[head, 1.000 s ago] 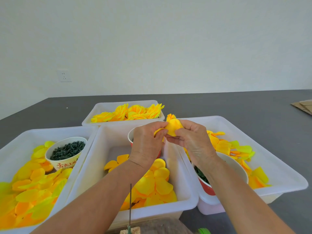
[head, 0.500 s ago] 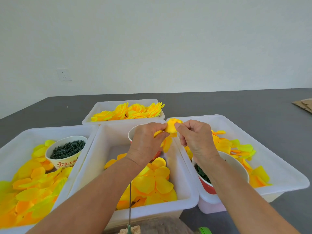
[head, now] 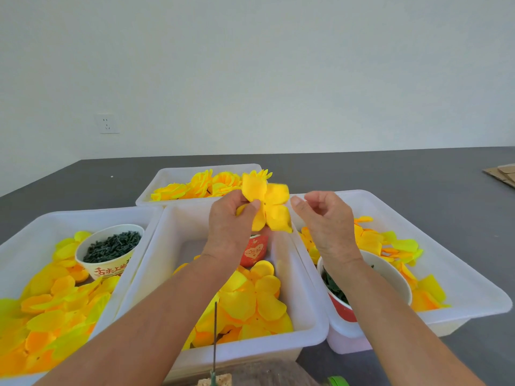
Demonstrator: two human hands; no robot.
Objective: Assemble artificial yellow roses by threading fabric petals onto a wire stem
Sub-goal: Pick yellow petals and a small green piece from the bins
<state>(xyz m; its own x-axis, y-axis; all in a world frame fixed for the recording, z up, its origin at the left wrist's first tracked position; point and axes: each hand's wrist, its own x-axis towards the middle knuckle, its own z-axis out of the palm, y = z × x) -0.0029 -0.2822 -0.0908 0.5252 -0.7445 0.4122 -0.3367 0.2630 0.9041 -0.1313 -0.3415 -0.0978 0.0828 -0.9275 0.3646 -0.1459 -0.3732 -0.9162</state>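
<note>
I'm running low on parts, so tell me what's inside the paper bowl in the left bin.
The paper bowl is heaped with small dark green pieces, filling it to the rim. What lies beneath the top layer is covered. Loose yellow petals lie around it in the left bin.

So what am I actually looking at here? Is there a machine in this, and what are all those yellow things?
No machine: these are a person's bare hands, filmed by a camera worn on the head, looking forward and down. The left hand pinches a yellow fabric petal piece; the right hand hangs beside it, loosely curled, holding nothing. On the grey table stand white bins of loose petals, the far bin holding finished roses. A paper cup holds small dark green pieces. A thin wire stem stands upright near the bottom edge.
</note>
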